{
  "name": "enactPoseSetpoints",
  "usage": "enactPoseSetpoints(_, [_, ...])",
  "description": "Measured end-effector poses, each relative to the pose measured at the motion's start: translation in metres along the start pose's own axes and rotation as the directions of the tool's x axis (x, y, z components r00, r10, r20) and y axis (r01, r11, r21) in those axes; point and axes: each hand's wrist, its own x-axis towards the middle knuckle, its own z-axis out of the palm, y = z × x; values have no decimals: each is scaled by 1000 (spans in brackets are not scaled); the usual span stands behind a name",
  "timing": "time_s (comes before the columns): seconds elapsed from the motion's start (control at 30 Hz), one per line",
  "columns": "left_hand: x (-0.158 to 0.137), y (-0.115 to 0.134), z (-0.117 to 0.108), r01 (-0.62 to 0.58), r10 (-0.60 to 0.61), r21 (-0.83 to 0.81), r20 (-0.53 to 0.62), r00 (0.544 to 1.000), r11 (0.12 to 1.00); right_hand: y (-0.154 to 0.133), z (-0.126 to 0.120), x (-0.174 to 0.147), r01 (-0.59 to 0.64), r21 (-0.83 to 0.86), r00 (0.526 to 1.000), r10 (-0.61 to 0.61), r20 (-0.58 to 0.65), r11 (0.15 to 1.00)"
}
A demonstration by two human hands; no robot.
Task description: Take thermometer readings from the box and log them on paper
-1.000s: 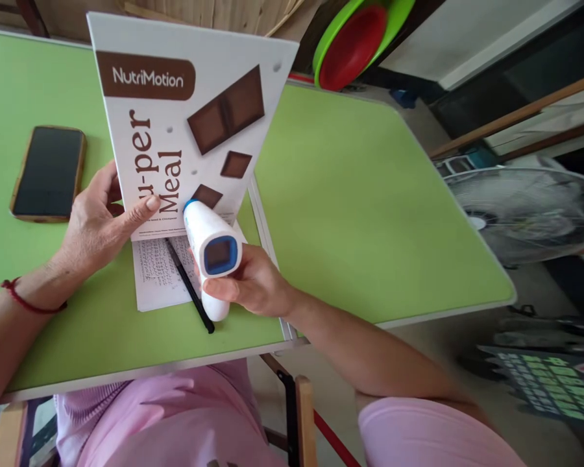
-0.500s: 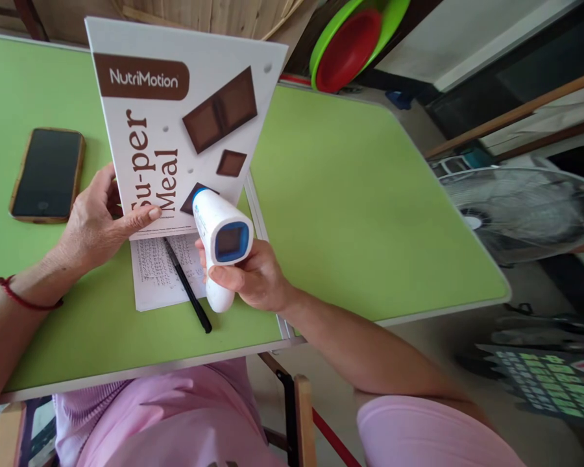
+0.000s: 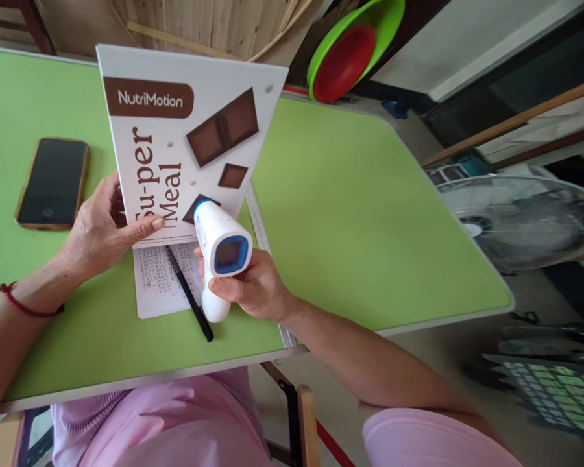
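Note:
A white box (image 3: 163,146) printed "NutriMotion Su-per Meal" with chocolate pieces stands tilted over the table. My left hand (image 3: 100,224) grips its lower left edge, thumb across the front and fingers behind. In my right hand (image 3: 255,282) is a white infrared thermometer (image 3: 219,240), held by its handle with the fingers wrapped round it. Its blue-framed screen faces me and its blue-rimmed nose points at the box's lower front; whether they touch I cannot tell. Below the box lies a handwritten paper sheet (image 3: 158,288), partly covered, with a black pen (image 3: 189,295) across it.
A phone in a brown case (image 3: 53,181) lies left of my left hand. The green table (image 3: 360,214) has a metal seam and reaches far right. Beyond it are a fan (image 3: 520,220), a green basin (image 3: 387,26) and a red basin (image 3: 345,61).
The whole view has shifted, so everything on the table sits slightly lower in the picture. Both hands keep their holds, and the thermometer still points at the box.

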Motion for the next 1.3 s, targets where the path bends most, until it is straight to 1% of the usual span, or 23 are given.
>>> enactPoseSetpoints(0.07, [-1, 3, -2, -1, 0, 20, 18, 1000, 1000, 0, 0, 1, 2, -16, 1000, -2, 3, 1000])
enactPoseSetpoints(0.2, [-3, 10, -5, -39, 35, 79, 58, 998, 996, -1, 0, 1, 33, -41, 999, -33, -4, 999])
enactPoseSetpoints(0.33, [-2, 8, -3, -15, 12, 67, 43, 999, 998, -2, 0, 1, 14, -22, 1000, -14, 5, 1000])
enactPoseSetpoints(0.47, [0, 0, -1, 16, -16, 1, 4, 1000, 1000, -2, 0, 1, -8, 0, 1000, 8, 1, 1000])
enactPoseSetpoints(0.63, [1, -3, -1, -3, 3, -11, 3, 1000, 1000, -2, 0, 1, 6, 15, 1000, -6, 3, 1000])
enactPoseSetpoints(0.8, [1, -4, 0, -60, 60, 4, -15, 998, 998, -3, -1, 1, 14, 6, 1000, -14, 16, 1000])
enactPoseSetpoints(0.93, [1, -3, 1, -55, 55, -58, 1, 998, 997, -3, -1, 1, 34, 10, 999, -34, 3, 999])
enactPoseSetpoints(1.13, [0, -5, -2, -58, 58, -4, 2, 998, 998, -2, -2, 2, 37, -16, 999, -37, 16, 999])
enactPoseSetpoints(1.23, [0, -5, -2, -79, 79, 20, 4, 997, 997, -1, -1, 2, 55, -16, 998, -54, 23, 998])
enactPoseSetpoints(1.3, [0, -4, -1, -95, 95, 4, 1, 995, 995, -2, 0, 3, 75, -20, 997, -75, 36, 997])
